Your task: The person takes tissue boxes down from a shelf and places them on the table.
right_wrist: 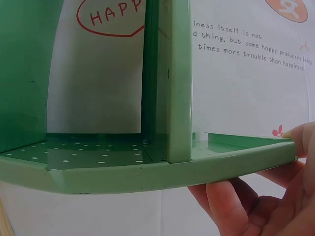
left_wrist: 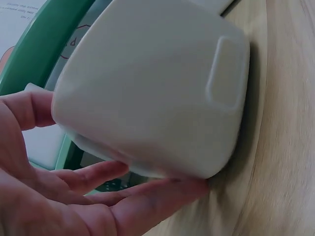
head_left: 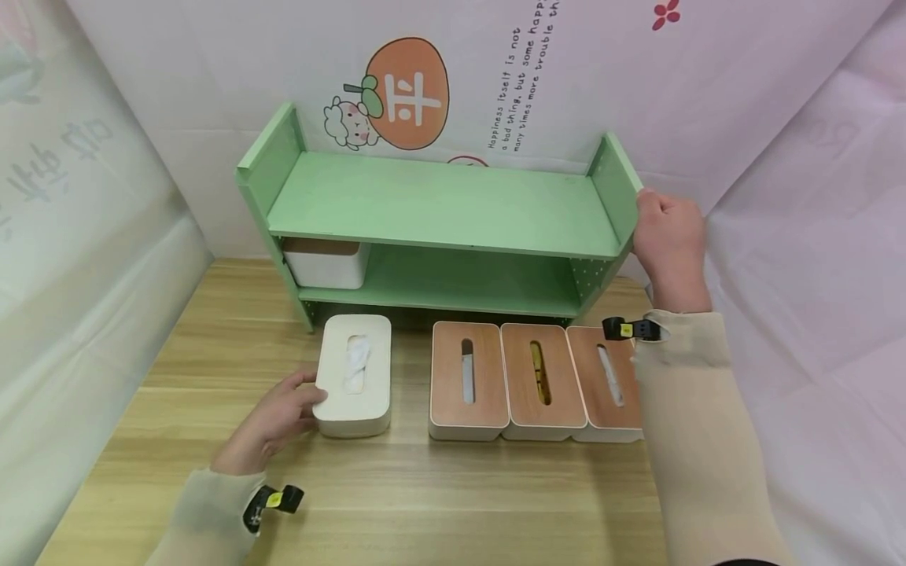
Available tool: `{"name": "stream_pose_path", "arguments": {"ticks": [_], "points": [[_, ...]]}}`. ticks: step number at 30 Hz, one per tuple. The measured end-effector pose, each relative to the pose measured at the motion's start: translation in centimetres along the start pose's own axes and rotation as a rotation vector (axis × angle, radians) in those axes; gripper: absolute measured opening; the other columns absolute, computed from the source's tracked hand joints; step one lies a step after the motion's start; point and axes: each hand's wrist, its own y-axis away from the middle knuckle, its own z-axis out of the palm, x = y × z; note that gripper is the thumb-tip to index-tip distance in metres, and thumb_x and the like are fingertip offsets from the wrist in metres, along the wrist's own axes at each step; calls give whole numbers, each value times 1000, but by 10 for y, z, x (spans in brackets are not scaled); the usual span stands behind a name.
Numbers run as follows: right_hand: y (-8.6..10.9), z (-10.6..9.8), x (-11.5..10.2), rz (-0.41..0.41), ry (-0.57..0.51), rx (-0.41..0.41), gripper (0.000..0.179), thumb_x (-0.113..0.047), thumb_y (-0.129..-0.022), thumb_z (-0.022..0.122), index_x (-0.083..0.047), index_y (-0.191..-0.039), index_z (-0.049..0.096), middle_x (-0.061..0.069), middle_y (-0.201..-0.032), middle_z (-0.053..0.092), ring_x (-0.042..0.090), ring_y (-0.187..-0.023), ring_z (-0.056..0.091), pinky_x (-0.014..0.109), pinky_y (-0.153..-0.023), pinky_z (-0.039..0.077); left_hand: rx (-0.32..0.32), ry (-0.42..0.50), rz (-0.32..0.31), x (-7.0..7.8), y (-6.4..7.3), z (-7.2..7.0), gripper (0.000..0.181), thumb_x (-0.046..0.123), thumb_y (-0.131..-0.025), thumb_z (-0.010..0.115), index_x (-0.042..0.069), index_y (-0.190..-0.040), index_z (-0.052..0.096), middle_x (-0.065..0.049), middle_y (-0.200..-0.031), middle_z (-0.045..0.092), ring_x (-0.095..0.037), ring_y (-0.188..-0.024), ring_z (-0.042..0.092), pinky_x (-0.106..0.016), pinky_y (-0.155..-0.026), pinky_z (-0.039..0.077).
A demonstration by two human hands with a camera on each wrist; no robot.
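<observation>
My left hand (head_left: 279,417) is at the left side of a cream tissue box (head_left: 354,409) on the table. In the left wrist view, its thumb touches one edge of the tissue box (left_wrist: 147,88) and its extended fingers lie along the side. White tissue (head_left: 358,362) shows in the slot. With curled fingers, my right hand (head_left: 672,236) grips the upper right side panel of a green two-tier shelf (head_left: 446,204). In the right wrist view, the thumb and fingers (right_wrist: 226,206) are on opposite faces of the shelf's panel (right_wrist: 236,164).
Three wood-lidded tissue boxes (head_left: 469,377) stand side by side before the shelf, the rightmost partly behind my right sleeve (head_left: 701,424). Another white box with a brown lid (head_left: 325,263) sits at the left of the lower tier. Printed cloth (head_left: 538,86) hangs behind the wooden table (head_left: 425,503).
</observation>
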Motion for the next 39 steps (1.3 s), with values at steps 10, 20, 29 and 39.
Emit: {"name": "stream_pose_path", "arguments": {"ticks": [10,20,29,39], "points": [[0,0,-1,6,-12,-6,58,-48,-103,34,-11,-59,43,-1,-54,53,16,-50,45,29,-43,36,-19,-79,22,7,-2,-2,72,2,-97,55,5,-158,19,-39,-136,42,-33,-102,64,-45,-85,55],[-1,0,0,-2,23,14,59,-49,-102,33,-14,-56,43,-4,-54,53,15,-52,47,30,-45,36,-67,-24,29,7,-11,10,73,2,-96,59,3,-158,20,-38,-134,45,-32,-100,65,-45,-85,55],[0,0,0,-8,1,27,58,-45,-102,35,-15,-53,42,-4,-50,50,14,-48,44,29,-42,34,-88,-28,39,9,-12,21,73,2,-96,59,3,-158,21,-39,-135,43,-33,-100,65,-50,-88,53],[1,0,-2,-7,3,28,58,-44,-103,34,-16,-53,40,-5,-48,47,13,-45,42,28,-41,34,-88,-15,39,9,-14,32,72,1,-96,60,4,-158,23,-38,-135,45,-32,-97,66,-51,-87,53]]}}
